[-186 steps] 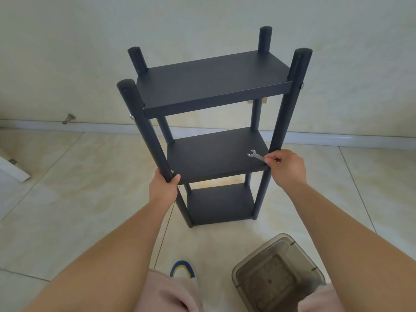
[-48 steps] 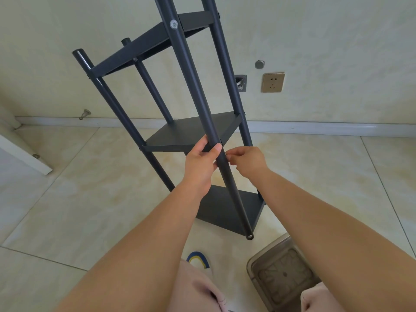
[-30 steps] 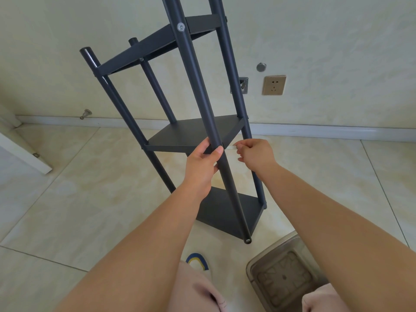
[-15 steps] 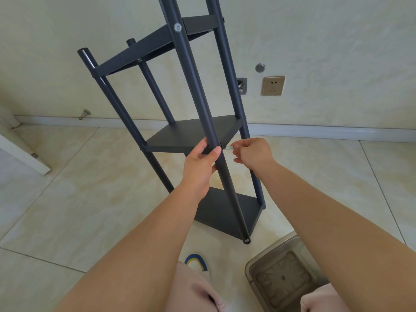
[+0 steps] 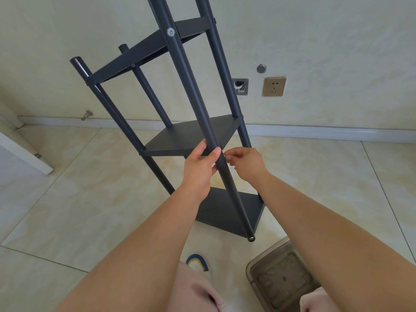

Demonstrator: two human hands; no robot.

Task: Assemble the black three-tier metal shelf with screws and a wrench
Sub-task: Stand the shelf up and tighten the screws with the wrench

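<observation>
The black three-tier shelf (image 5: 191,136) leans toward me, its near foot lifted off the tiled floor. My left hand (image 5: 200,167) is wrapped around the near post (image 5: 186,75) at the height of the middle tier. My right hand (image 5: 245,163) is just right of that post. Its fingertips are pinched together against the post, on the small wrench, which is almost wholly hidden by the fingers. A silver screw head (image 5: 170,32) shows on the near post at the top tier.
A translucent grey bin (image 5: 281,280) stands on the floor at the lower right, close to the shelf's raised foot. My slipper (image 5: 198,263) is below the shelf. A wall socket (image 5: 274,86) and a white panel (image 5: 22,152) at the left bound the space.
Since six seconds ago the shelf has been turned corner-on and tipped toward me. In the last second my right hand has moved in against the near post; my left hand keeps its grip.
</observation>
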